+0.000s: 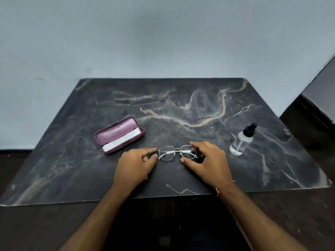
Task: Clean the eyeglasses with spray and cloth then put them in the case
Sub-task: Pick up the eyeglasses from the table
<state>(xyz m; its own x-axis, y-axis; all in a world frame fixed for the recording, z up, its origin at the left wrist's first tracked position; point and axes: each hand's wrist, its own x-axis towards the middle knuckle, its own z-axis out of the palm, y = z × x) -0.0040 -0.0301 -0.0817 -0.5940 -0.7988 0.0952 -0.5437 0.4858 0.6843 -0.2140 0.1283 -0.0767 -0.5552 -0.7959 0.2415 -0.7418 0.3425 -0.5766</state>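
Two hands at a pair of glasses on a dark marble table.

An open purple case (119, 135) with a white cloth (121, 140) inside lies on the table (72, 174) at the left. Next, the left hand (135, 164) pinches the left end of the glasses (176, 153), which sit near the middle of the table. The right hand (208, 159) curls over their right lens, thumb below. A clear spray bottle (242, 141) with a black cap stands at the right, apart from the hands.
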